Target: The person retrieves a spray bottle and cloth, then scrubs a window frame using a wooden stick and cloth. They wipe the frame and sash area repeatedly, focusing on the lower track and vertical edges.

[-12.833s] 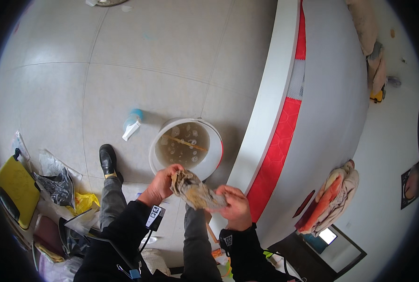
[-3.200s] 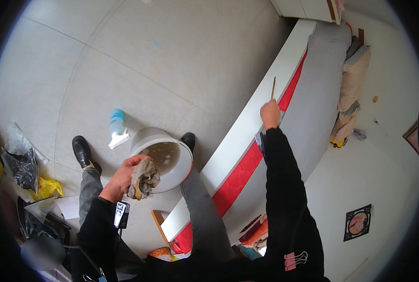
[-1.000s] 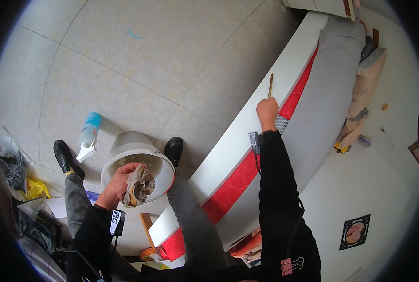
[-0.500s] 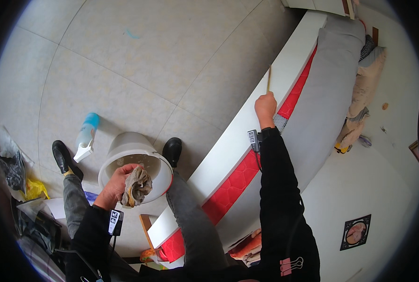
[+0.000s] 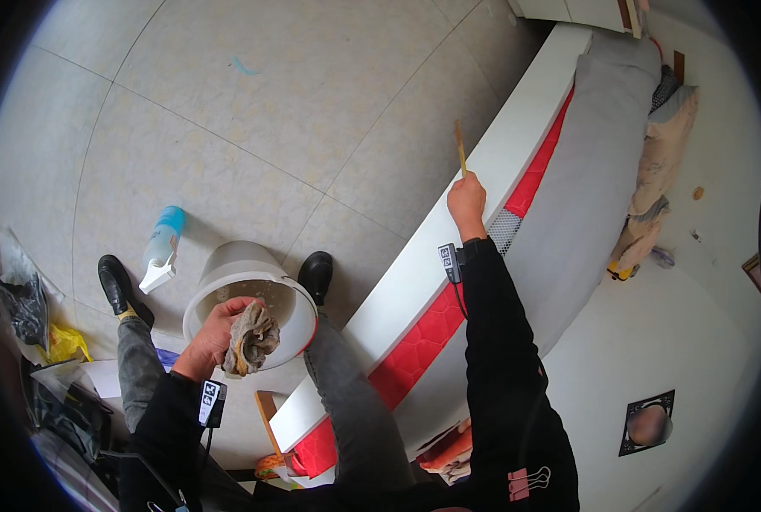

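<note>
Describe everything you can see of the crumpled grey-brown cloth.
The crumpled grey-brown cloth looks like soiled fabric, bunched into deep folds, with a yellowish-brown patch along its left side. The person's bare left hand grips it. It overlaps the round, whitish bucket in view; whether they touch is unclear.

No word or number legible. Printed marks at 3 spots. 1: left wrist device (image 5: 214, 408), strapped by the black left cuff (image 5: 169, 394). White label (image 5: 208, 399) on its upper face, black block-like symbols, sharp-edged against the white; finer detail lost. 2: right wrist device (image 5: 451, 266), by the right cuff (image 5: 484, 256). Pale grey label (image 5: 447, 254), small block-like marks, less crisp. 3: blue spray bottle (image 5: 166, 230) with white trigger. Faint print on its side, too small to make out.
</note>
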### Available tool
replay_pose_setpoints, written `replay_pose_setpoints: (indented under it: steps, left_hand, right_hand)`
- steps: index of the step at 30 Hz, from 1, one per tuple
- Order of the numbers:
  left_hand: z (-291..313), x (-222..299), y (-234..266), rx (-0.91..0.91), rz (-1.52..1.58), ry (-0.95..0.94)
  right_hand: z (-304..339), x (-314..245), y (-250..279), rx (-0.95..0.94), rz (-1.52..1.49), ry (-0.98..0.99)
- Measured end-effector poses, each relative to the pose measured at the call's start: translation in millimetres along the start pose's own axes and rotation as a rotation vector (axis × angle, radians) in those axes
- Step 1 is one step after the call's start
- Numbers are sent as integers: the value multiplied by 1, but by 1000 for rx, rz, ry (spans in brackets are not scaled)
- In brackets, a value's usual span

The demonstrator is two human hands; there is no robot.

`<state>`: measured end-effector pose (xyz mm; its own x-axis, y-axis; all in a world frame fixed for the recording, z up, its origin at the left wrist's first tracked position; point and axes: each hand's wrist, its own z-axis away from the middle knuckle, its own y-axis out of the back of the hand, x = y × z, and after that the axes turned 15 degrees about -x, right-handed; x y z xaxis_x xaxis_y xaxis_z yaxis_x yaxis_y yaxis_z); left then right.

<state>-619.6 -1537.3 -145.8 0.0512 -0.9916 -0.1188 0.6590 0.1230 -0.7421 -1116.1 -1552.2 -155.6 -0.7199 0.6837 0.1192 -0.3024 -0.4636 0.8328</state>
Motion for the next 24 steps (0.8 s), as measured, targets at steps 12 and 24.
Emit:
replay_pose_setpoints:
  steps: [12, 24]
  left_hand:
    - [4, 3, -3, -32, -22, 8]
    - [13, 13, -11, -206, -62, 51]
  right_hand:
    - [32, -40, 47, 168, -23, 41]
    - [-16, -18, 101, 277, 238, -128]
